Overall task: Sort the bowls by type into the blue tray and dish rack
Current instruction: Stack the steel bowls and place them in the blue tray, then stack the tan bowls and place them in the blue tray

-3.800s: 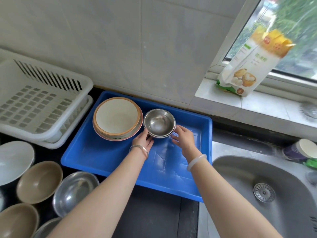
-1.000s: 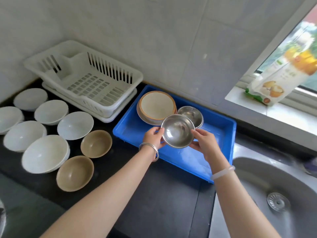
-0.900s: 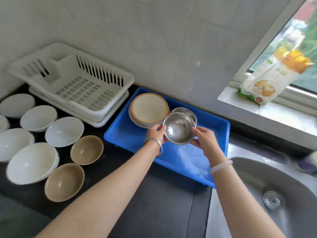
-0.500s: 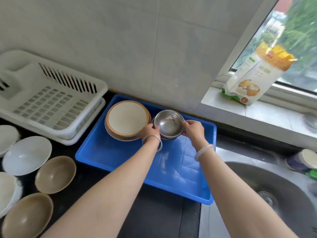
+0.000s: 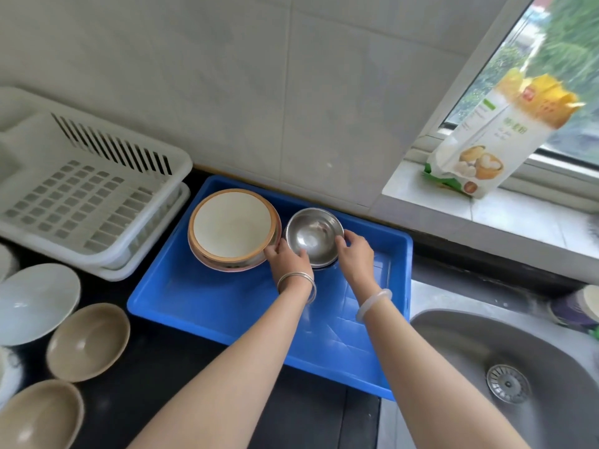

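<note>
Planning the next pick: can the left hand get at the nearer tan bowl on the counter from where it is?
Probably yes. The left hand rests at the steel bowl, and only the low blue tray wall lies between it and the tan bowl.

Black counter (image 5: 168, 377), blue tray (image 5: 207, 296), dish rack (image 5: 84, 202), bowls (image 5: 87, 341)

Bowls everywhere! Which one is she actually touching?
The shiny metal bowl in the blue tray, between both hands; the orange-rimmed stack beside it and the counter bowls lie untouched.

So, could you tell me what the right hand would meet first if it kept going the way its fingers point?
The right hand already touches the steel bowl; past it, probably the orange-rimmed bowl stack, though depth is unclear.
</note>
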`<state>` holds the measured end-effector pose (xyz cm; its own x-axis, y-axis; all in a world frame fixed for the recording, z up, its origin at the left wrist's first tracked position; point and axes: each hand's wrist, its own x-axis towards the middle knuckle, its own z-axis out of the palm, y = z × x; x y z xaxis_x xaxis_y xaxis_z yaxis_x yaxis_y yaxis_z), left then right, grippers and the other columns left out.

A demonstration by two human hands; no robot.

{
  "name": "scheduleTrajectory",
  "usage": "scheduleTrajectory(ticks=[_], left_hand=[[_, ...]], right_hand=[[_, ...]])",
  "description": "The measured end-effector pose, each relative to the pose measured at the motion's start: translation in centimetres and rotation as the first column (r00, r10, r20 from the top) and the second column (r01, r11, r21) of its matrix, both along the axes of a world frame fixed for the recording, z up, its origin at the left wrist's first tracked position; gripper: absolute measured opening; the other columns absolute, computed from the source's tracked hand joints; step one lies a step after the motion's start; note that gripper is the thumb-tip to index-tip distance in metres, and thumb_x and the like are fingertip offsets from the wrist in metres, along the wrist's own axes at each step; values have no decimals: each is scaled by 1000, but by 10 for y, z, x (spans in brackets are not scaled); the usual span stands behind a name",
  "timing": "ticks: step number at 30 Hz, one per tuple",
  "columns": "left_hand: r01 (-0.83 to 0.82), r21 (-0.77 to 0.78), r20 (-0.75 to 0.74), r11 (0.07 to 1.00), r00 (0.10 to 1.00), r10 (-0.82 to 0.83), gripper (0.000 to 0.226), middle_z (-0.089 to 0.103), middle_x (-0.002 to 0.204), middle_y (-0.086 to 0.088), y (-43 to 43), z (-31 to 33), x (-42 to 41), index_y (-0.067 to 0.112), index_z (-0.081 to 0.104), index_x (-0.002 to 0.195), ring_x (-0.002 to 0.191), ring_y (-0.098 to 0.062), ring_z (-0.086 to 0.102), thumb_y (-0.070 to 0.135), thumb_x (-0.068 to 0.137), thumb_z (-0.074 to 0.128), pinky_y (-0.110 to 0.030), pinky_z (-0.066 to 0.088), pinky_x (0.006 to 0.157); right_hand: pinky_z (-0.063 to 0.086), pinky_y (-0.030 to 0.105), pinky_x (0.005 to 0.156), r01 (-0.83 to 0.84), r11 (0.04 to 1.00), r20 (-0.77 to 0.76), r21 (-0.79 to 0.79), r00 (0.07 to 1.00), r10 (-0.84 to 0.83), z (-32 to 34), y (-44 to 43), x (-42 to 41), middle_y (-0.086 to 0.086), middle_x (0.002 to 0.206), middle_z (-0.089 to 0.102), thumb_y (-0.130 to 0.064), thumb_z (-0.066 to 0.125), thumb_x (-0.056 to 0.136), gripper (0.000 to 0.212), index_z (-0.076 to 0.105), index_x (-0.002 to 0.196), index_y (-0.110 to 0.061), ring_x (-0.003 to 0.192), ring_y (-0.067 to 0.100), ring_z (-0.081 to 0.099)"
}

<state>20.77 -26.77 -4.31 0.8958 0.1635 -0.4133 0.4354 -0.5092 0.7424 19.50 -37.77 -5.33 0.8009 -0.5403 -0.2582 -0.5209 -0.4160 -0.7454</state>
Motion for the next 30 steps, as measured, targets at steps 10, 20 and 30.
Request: scheduleTrajectory(ticks=[10, 20, 30], left_hand=[[3, -214, -53, 977, 998, -15, 35, 58, 128, -10, 20, -1, -13, 11, 54, 125, 115, -31, 53, 20, 93, 42, -35, 43, 91], [-43, -267, 47, 963, 997, 58, 30, 63, 123, -3, 137, 23, -78, 15, 60, 120, 106, -13, 58, 21, 92, 50, -20, 40, 85], [-363, 55, 192, 930, 918, 347, 39, 56, 128, -10, 293, 1, -173, 11, 58, 121, 118, -26, 53, 3, 83, 61, -36, 42, 99]], right_hand=[[35, 28, 99, 28, 996, 13, 84, 999, -29, 13, 4, -18, 6, 138, 54, -26, 42, 99, 42, 48, 137, -11, 128, 23, 47], [47, 23, 62, -129, 977, 68, 169, 991, 119, 40, 96, -82, -5, 92, 67, -27, 43, 97, 20, 62, 102, -25, 86, 13, 65], [51, 24, 79, -482, 824, -172, 297, 822, 543, -4, 261, -99, -4, 107, 64, -33, 44, 97, 32, 56, 125, -23, 88, 10, 63]])
